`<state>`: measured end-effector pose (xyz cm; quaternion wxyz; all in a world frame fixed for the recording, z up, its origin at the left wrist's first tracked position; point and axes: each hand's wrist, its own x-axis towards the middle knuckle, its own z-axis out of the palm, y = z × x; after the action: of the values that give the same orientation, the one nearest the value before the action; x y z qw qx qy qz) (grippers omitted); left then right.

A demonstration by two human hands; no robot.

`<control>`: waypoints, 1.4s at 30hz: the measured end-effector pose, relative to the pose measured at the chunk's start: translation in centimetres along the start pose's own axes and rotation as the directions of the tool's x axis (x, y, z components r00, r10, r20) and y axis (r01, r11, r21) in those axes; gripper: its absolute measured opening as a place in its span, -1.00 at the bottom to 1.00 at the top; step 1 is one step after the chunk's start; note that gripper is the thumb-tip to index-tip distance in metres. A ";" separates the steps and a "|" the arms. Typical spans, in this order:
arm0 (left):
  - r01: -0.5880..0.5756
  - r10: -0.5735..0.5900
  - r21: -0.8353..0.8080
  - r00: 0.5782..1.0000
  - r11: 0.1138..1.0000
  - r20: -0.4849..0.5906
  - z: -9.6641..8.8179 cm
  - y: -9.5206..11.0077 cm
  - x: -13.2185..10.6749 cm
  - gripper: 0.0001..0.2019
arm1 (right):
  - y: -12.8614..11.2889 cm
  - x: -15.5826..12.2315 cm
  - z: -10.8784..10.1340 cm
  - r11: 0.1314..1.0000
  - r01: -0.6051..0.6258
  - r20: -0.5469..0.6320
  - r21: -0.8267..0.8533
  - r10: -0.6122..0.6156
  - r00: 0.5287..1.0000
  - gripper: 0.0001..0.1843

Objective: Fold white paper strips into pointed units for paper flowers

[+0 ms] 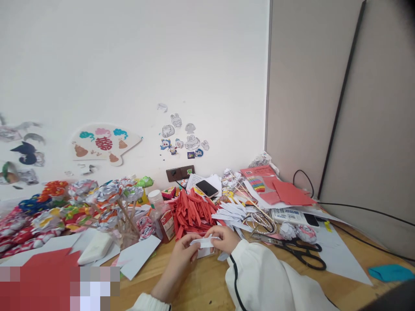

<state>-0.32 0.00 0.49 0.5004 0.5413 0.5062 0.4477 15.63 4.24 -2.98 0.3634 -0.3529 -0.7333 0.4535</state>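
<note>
Through the head view I have both hands close together over the bench [201, 285], each pinching the same white paper strip [205, 242]: the left hand [184, 250] has its near end between thumb and fingers, the right hand [227, 239] the other. I take the two-ended grip as a way to hold such limp paper taut and its edges lined up. The strip sits just in front of a heap of red paper strips [194, 211] and a loose fan of white paper strips [231, 214], both near the fingers, probably for easy reach. The red ones look narrow, creased and stiffly folded; the white ones are flat, smooth and thin. Black-handled scissors [287, 245] lie off to the right, likely to spare the working spot. Beyond them sit crumpled paper balls [306, 233], wrinkled and rounded. The bench itself is pale, grained wood, bare under my wrists.
</note>
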 end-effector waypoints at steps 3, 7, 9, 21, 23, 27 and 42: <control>0.087 -0.083 -0.132 0.996 0.987 0.038 0.3 -0.4 -0.2 -0.80 | 0.0 -0.2 0.0 0.982 0.070 -0.054 -0.173 -0.080 0.995 -0.76; 0.145 -0.114 -0.316 0.987 0.938 0.114 -0.1 -0.9 -0.2 -0.82 | 0.4 -0.3 0.2 0.965 0.126 -0.042 -0.232 -0.139 0.989 -0.76; 0.181 -0.140 -0.400 0.981 0.898 0.131 -0.4 -1.0 -0.1 -0.85 | 0.4 -0.3 0.3 0.967 0.143 -0.036 -0.213 -0.154 0.987 -0.78; 0.151 -0.133 -0.255 0.987 0.955 0.089 -1.0 -0.5 0.4 -0.59 | 0.6 -0.4 0.3 0.980 0.126 0.014 -0.152 -0.126 0.992 -0.79; 0.135 -0.121 -0.175 0.989 0.975 0.091 -1.2 -0.2 0.6 -0.56 | 0.7 -0.4 0.2 0.986 0.134 0.047 -0.099 -0.130 0.990 -0.79; 0.055 -0.055 0.006 0.995 0.998 0.082 -1.6 0.6 0.4 -0.59 | 0.3 -0.4 -0.1 0.988 0.144 0.086 -0.056 -0.139 0.987 -0.81; 0.048 -0.048 0.005 0.982 0.999 0.183 -2.2 1.3 0.0 -0.62 | 0.2 -0.4 -0.5 0.996 -0.023 0.115 0.082 0.013 0.993 -0.74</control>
<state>-2.34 0.25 1.98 0.5552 0.5680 0.4712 0.3836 16.22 4.18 -3.05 0.3312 -0.3175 -0.7301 0.5064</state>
